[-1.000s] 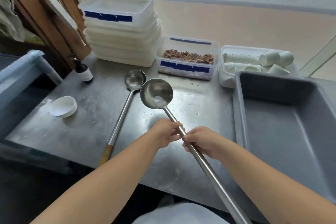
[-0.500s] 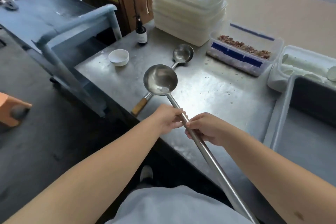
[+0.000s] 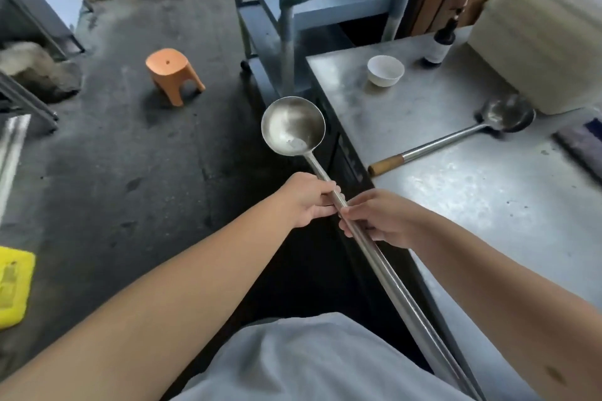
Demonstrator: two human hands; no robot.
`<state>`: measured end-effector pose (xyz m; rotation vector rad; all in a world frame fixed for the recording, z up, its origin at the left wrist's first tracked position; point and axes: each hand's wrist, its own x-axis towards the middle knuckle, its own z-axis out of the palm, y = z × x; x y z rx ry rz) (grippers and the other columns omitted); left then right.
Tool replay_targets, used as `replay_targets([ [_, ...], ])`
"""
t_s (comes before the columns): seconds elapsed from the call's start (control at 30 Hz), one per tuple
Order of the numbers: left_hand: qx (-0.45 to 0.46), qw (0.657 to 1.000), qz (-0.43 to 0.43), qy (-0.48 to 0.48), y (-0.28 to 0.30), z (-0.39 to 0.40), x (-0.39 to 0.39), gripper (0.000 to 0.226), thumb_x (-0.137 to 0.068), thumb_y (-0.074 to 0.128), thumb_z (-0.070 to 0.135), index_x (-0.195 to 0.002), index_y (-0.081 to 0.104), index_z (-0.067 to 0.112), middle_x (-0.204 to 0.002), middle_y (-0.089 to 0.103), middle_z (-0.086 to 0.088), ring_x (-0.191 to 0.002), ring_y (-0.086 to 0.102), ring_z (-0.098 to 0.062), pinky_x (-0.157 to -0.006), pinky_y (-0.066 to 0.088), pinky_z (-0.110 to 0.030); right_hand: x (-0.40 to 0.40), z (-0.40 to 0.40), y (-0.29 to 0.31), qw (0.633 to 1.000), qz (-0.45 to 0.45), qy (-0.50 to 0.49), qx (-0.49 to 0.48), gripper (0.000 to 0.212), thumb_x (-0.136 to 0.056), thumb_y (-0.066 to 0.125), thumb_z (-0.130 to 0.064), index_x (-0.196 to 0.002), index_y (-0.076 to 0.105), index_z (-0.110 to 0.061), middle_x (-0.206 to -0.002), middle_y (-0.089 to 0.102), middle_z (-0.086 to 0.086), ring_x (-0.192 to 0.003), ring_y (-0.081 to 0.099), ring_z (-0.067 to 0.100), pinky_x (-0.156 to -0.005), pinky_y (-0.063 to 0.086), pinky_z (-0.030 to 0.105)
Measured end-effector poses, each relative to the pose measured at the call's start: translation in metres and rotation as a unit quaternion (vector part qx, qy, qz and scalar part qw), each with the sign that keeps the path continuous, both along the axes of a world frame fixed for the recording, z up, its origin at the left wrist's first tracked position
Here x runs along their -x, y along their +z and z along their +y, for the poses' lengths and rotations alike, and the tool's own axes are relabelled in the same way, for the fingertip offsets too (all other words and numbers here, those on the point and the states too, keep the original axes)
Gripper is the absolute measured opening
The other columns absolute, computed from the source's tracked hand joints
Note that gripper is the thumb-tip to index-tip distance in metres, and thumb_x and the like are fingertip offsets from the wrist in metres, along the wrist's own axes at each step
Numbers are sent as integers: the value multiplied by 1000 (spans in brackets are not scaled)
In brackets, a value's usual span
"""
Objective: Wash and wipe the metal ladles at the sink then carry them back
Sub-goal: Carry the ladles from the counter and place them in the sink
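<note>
Here both hands [image 3: 342,208] grip the long ladle [image 3: 293,130]; bottle label [image 3: 435,50] unreadable.

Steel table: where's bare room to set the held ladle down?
Both hands grip the ladle off the table's left edge. Free: the wide patch in front of the second ladle, toward the near edge; a smaller patch between it and the bowl. Crowded: the back, with bowl, bottle and stacked tubs.

A pale grey-white top [image 3: 312,365] is worn, seen just below the steel table [image 3: 456,192]; both forearms are left bare, no sleeves or jewellery shown.
</note>
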<state>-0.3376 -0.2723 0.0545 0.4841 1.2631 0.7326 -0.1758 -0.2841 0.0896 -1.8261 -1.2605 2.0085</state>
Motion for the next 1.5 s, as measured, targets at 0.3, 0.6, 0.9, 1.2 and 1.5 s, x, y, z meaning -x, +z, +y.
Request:
replay_targets([
  [0.3,28,981,14,194,-18,-82,188,6,-95,55,3,-91,58,1,-95,65,-15,-92,68,-27,-82,57,-41,201,-21,-16,976,-27,215,-5,14,-94,60,-10,-101,70,-3,-89,72,13,-75,71,19,-64,55,25],
  [0.6,39,903,-5,427,-29,-200,358,5,-93,56,1,-98,56,-1,-91,65,-17,-75,68,-26,-60,60,-37,406,-83,-22,892,-9,452,-13,16,-96,56,-8,-85,67,-5,-75,68,9,-68,65,17,-59,51,23],
  [0.9,58,805,-5,591,-31,-296,455,10,-96,53,4,-86,57,4,-82,66,-13,-72,67,-22,-66,60,-37,551,-147,-26,781,2,624,-7,23,-94,57,-12,-74,67,-5,-67,64,9,-55,60,12,-49,45,17],
  [1.2,51,687,15,724,-16,-346,557,21,-96,50,3,-77,55,9,-68,62,-7,-57,62,-18,-73,57,-42,708,-192,-24,707,9,708,3,20,-94,54,0,-76,62,-1,-65,64,13,-47,62,13,-46,50,20],
  [1.5,56,579,36,813,21,-365,647,18,-93,52,2,-77,58,7,-61,57,-8,-41,57,-14,-41,49,-21,823,-216,13,643,73,762,-17,13,-89,60,0,-76,64,0,-67,64,14,-56,62,20,-48,47,19],
])
